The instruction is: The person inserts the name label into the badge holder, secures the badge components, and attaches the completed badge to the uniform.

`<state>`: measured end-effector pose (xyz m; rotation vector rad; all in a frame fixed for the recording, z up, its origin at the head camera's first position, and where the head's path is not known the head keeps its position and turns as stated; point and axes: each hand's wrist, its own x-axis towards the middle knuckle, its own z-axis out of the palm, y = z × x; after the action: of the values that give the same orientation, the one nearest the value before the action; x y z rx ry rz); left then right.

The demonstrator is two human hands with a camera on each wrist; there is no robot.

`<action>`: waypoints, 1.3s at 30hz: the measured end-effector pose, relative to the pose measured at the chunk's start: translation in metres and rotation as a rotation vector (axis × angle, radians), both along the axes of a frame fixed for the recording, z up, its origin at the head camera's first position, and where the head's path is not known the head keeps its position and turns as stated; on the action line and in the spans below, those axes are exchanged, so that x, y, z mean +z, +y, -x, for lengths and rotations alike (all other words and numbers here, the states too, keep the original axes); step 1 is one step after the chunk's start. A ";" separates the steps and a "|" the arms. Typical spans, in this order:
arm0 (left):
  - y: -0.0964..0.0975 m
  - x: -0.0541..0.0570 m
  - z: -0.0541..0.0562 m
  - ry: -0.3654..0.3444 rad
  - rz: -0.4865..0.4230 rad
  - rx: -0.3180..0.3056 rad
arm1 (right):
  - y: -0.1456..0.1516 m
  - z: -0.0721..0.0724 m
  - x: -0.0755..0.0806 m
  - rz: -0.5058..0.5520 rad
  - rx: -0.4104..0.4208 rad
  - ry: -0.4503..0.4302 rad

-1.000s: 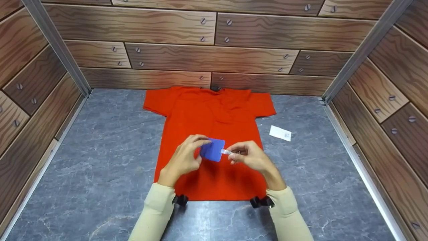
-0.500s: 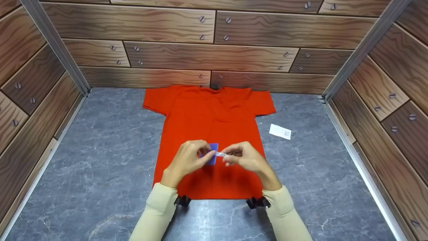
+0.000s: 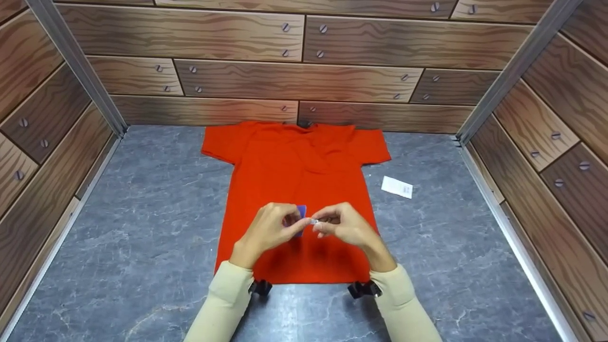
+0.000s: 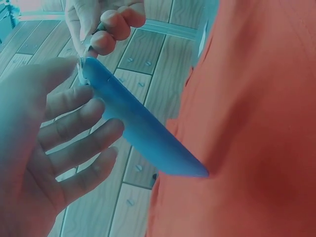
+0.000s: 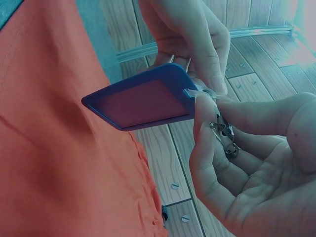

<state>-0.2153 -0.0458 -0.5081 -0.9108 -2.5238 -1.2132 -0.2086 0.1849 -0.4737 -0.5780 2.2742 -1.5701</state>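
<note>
A blue badge holder (image 5: 143,101) with a clear window hangs above the red T-shirt (image 3: 304,180), mostly hidden behind my left hand in the head view. With thumb and index finger, my left hand (image 3: 268,232) pinches its slotted end, where a short clear strap (image 5: 197,93) passes through. The other left fingers (image 4: 84,143) spread loosely beside the holder. My right hand (image 3: 349,230) pinches the strap's other end, and a metal clip (image 5: 224,136) sits between its fingers. Both hands' fingertips nearly meet at the strap.
The T-shirt lies spread flat on a grey marbled surface (image 3: 152,228), its collar toward the back wall. A white printed card (image 3: 397,187) lies to the right of the shirt. Wood-patterned walls (image 3: 237,38) with metal corner rails enclose the space.
My left hand has shifted from the blue holder's body to its strap end, and the holder has turned edge-on in the head view. The right hand has moved slightly left.
</note>
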 end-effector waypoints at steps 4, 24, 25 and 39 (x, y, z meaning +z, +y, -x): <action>0.001 0.000 -0.001 -0.017 0.010 -0.011 | 0.000 0.001 0.000 -0.007 0.003 -0.002; 0.007 -0.002 -0.002 -0.025 0.061 -0.017 | 0.001 0.003 -0.001 -0.027 0.027 0.017; 0.008 -0.003 -0.002 -0.028 0.063 -0.016 | 0.001 0.003 -0.002 -0.031 0.026 0.018; 0.010 -0.003 -0.003 -0.018 0.066 -0.020 | 0.003 0.002 -0.002 -0.050 0.017 0.022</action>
<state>-0.2127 -0.0357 -0.5111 -0.9467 -2.5890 -1.1556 -0.2106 0.1879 -0.4753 -0.6031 2.3113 -1.5021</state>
